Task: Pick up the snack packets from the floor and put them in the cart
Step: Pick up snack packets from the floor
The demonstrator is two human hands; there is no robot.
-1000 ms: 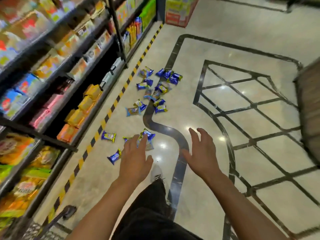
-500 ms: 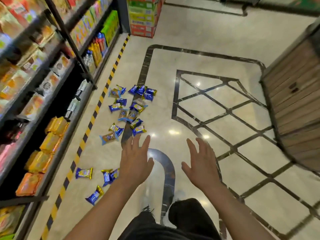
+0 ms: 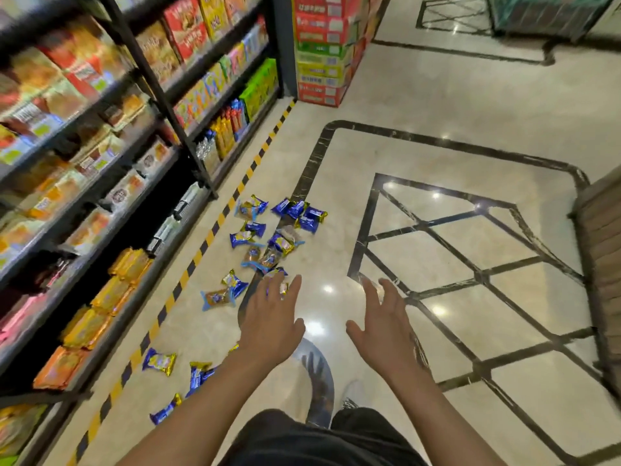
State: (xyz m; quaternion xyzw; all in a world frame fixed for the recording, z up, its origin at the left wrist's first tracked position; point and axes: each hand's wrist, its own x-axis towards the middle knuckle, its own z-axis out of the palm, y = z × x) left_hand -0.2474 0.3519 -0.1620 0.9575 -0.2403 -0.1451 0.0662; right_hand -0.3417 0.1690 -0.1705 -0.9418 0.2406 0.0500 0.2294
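Several blue and gold snack packets (image 3: 280, 242) lie scattered on the shiny marble floor ahead of me. Three more packets (image 3: 159, 360) lie nearer, by the yellow-black floor stripe at lower left. My left hand (image 3: 272, 322) is held out above the floor with spread fingers, empty, its fingertips over the nearest packets of the far group. My right hand (image 3: 384, 326) hovers beside it, also empty with fingers spread. The cart does not show in this view.
A tall black shelf rack (image 3: 100, 203) full of snack boxes runs along the left. Stacked red and green cartons (image 3: 322, 58) stand at its far end. A wooden counter (image 3: 601, 250) juts in at the right edge. My dark trousers fill the bottom.
The view has swung forward and up the aisle, and the far packet group now lies nearer my hands. Both hands stay empty and spread. The cart corner seen earlier at lower left has gone.
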